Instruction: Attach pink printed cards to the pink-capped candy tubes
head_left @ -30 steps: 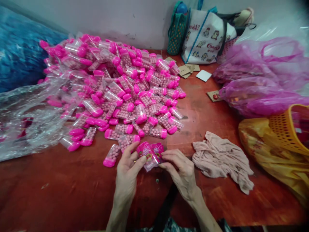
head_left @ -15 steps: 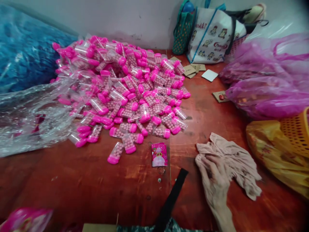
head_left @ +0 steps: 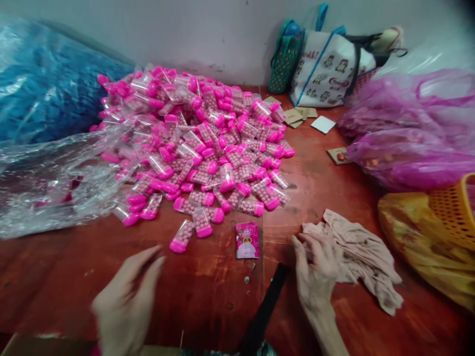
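My left hand (head_left: 128,299) is above the front left of the table, somewhat blurred. Its thumb and fingers are apart with nothing between them. Just beyond the fingertips lies a small clear bottle with a pink cap (head_left: 182,237), filled with pale pink balls. It sits at the front edge of a heap of similar bottles (head_left: 208,143). At the left edge of a crumpled beige cloth (head_left: 365,257) is my right hand (head_left: 315,264), fingers loosely bent and apart, not gripping the cloth. A small pink printed card (head_left: 247,241) lies flat between the two hands.
Clear plastic sheeting (head_left: 48,193) covers the left side by a blue-filled bag (head_left: 48,89). A black strap (head_left: 267,306) rises from the front edge. Purple plastic bags (head_left: 415,133) and a yellow basket (head_left: 451,207) stand right. A white tote bag (head_left: 322,69) leans at the wall.
My left hand has come into view at lower left, and the blurred pink packet there is out of view. My right hand has slid left off the middle of the cloth. The view has shifted slightly.
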`<state>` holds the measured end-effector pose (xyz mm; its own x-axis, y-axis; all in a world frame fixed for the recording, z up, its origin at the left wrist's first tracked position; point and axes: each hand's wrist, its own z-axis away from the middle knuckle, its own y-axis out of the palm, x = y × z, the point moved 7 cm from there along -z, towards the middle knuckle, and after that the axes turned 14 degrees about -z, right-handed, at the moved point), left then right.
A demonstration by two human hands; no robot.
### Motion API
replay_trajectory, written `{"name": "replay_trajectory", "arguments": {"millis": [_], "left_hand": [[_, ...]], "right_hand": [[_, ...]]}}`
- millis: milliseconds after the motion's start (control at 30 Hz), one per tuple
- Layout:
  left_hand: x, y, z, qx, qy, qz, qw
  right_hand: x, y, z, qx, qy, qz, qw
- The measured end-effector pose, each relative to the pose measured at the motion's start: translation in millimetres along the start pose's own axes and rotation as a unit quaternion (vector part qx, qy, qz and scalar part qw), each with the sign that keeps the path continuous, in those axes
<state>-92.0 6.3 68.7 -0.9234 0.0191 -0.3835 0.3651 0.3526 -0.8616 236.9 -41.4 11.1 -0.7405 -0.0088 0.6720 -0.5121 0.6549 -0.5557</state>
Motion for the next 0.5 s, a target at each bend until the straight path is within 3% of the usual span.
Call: {"name": "replay_trajectory", "arguments": {"millis": [67, 133, 233, 333, 500], "left_hand": [[-54, 29.2, -12, 0.039, 0.155, 0.048, 0.986], [-109, 61.6, -25, 0.038, 0.314, 0.018, 0.948], [-160, 115.1, -39, 0.106, 0.442, -0.090, 0.886], [-171, 142.1, -44, 0.165, 0.469, -0.157, 0.854], [-157, 145.5, -38, 0.152, 0.451, -0.167, 0.863]], "right_hand": [[9, 5, -1, 0.005, 0.002, 0.013, 1.000], [12, 5, 0, -0.011, 0.010, 0.038, 0.999], [12, 5, 3, -0.023, 0.024, 0.066, 0.997], [16, 10, 10, -0.004, 0.046, 0.095, 0.994], [38, 26, 24, 0.059, 0.043, 0.098, 0.993]]}}
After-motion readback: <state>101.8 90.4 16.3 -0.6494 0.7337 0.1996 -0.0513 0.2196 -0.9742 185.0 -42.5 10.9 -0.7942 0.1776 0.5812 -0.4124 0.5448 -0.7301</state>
